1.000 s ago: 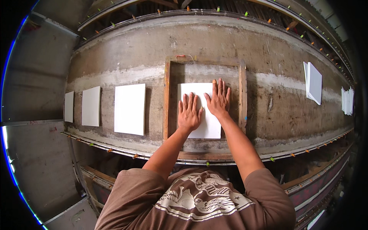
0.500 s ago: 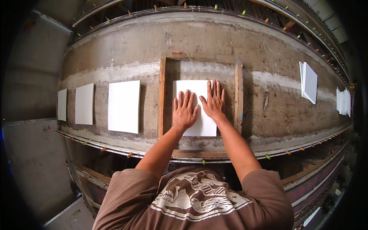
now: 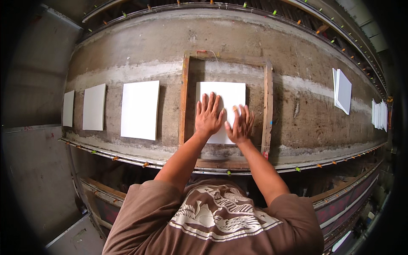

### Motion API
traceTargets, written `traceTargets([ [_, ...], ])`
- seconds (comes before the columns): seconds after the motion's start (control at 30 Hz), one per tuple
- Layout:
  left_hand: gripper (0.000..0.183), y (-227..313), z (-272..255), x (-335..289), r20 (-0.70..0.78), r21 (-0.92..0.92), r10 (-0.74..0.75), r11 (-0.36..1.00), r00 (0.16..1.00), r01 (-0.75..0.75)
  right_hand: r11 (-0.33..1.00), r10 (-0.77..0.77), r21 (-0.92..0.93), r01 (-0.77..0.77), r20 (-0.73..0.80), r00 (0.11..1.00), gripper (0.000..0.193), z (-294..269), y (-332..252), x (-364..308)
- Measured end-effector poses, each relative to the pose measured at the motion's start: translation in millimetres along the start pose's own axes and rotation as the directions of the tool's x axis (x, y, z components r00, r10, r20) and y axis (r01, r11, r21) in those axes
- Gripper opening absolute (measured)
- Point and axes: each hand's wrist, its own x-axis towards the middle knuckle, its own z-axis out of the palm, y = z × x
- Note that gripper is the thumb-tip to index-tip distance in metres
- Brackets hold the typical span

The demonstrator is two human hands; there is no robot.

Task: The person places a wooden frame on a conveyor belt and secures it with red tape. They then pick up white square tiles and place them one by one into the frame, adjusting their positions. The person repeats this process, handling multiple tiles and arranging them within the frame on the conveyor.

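A white rectangular sheet [image 3: 231, 91] lies flat inside a wooden frame [image 3: 267, 106] on the long worn table. My left hand [image 3: 208, 117] rests on the left part of the sheet, palm down with fingers spread. At the sheet's lower right edge is my right hand [image 3: 240, 127], fingers apart and slightly blurred; whether it touches the sheet I cannot tell. Neither hand holds anything. Left of the frame lies another white sheet [image 3: 139, 110], with two more, one [image 3: 94, 106] and then a narrower-looking one [image 3: 68, 109], farther left.
To the right lie a few overlapping white sheets [image 3: 342, 91], and beyond them a stack of white sheets [image 3: 379, 114]. Small orange and green pegs line the rails on the table's [image 3: 306, 127] near and far edges. A grey panel [image 3: 38, 85] stands at the left.
My right hand has slid down toward me, from the upper right of the sheet to its lower right edge. My left hand stays on the sheet. The view has shifted slightly.
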Motion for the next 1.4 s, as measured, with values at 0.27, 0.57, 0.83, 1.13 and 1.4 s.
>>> traceTargets([
  [0.27, 0.072, 0, 2, -2, -0.025, -0.068, -0.03, 0.997, 0.999, 0.028, 0.99, 0.002, 0.139, -0.02, 0.131, 0.991, 0.067, 15, 4, 29],
  [0.57, 0.051, -6, 6, -4, -0.237, -0.197, -0.047, 0.98, 0.97, -0.001, 0.981, -0.115, 0.18, 0.078, 0.204, 0.972, 0.076, 38, 4, 93],
  [0.83, 0.033, -12, 18, -7, -0.416, -0.436, -0.151, 0.899, 0.897, -0.051, 0.868, -0.216, 0.494, 0.044, 0.298, 0.93, 0.077, 44, -27, 119],
  [1.13, 0.045, -13, 15, -7, -0.281, -0.49, -0.193, 0.871, 0.94, 0.032, 0.897, -0.178, 0.441, -0.018, 0.397, 0.901, 0.089, 65, -36, 119],
  [1.4, 0.032, -10, 9, -11, -0.326, -0.469, -0.178, 0.883, 0.928, 0.004, 0.895, -0.146, 0.443, -0.056, 0.409, 0.901, 0.089, 50, -24, 124],
])
